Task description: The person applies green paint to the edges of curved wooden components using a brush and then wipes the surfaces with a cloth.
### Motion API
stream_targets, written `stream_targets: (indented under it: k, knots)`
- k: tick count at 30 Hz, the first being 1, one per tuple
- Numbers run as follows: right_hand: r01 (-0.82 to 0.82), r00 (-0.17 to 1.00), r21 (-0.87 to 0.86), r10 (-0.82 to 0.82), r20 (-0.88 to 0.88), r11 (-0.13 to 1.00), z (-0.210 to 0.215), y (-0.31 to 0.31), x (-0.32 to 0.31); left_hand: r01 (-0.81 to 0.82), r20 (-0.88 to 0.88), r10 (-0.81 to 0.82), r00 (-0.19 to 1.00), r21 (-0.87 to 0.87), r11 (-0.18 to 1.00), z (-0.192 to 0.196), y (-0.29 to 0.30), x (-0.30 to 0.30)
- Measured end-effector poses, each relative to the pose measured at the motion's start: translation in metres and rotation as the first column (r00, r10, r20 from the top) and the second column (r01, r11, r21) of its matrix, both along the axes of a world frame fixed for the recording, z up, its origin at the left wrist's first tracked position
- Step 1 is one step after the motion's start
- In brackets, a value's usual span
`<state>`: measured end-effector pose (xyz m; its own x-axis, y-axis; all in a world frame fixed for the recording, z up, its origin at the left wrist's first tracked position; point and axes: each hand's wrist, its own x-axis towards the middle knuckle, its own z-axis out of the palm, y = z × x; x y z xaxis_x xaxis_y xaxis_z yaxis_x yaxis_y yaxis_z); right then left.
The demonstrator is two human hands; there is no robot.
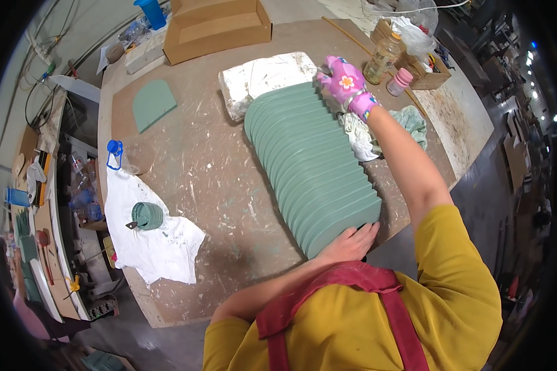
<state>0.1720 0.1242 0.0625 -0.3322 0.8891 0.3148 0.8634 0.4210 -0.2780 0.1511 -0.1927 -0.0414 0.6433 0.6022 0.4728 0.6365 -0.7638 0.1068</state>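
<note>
2 hands at opposite ends of 1 row: the bare left hand (pixel 351 243) is at its near end, the gloved right hand (pixel 345 80) by its far right corner.

Row of green panels (pixel 312 161): stands right of centre on the brown surface (pixel 210 185), panels packed face to face like files, rounded edges up and to the left. Long axis runs from the surface's near edge, next to the wearer's body, away toward the far edge, slanting somewhat toward the far left corner. A white block (pixel 266 75) lies across the far end, apparently touching the last panels.

Left hand: back uppermost, fingers outstretched and slightly parted, laid against the outer face of the nearest panel. Thumb not visible. From here the whole row extends forward, away from the hand.

Right hand: pink flowered glove, fingers bent toward the gap between block and row. Cannot tell whether they pinch anything, or whether they touch the far panels. From here the row extends back toward the near edge, on the hand's left. For the far panels this hand is the nearer; for the near panels, the left.

Alongside: crumpled white cloth (pixel 360 137) between the row and the surface's right edge, below the right wrist. 1 separate green panel (pixel 155 104) lies flat toward the far left corner, well apart from both hands.
</note>
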Motion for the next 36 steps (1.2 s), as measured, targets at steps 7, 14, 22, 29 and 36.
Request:
stream_targets:
  k: [7, 14, 22, 29, 36]
  knots:
    - [-0.227, 0.972, -0.127, 0.217, -0.088, 0.966, -0.004, -0.032, -0.017, -0.023, -0.029, 0.024, 0.999, 0.02, 1.0, 0.01, -0.001, -0.004]
    - [-0.247, 0.939, 0.047, 0.251, -0.237, 0.968, 0.0, -0.023, -0.004, -0.044, -0.046, 0.047, 0.998, 0.065, 0.997, 0.007, 0.001, 0.001]
    - [-0.105, 0.991, 0.07, 0.11, -0.071, 0.992, -0.008, -0.012, 0.009, -0.038, -0.055, 0.04, 0.998, 0.039, 0.999, 0.016, 0.002, -0.002]
    - [-0.271, 0.961, -0.004, 0.271, -0.062, 0.962, -0.013, -0.033, -0.03, -0.034, -0.079, 0.037, 0.996, 0.05, 0.998, 0.017, 0.002, -0.006]
    - [-0.211, 0.972, 0.007, 0.211, -0.102, 0.977, 0.001, -0.037, 0.002, -0.059, -0.009, 0.06, 0.998, 0.087, 0.994, 0.006, 0.003, 0.002]
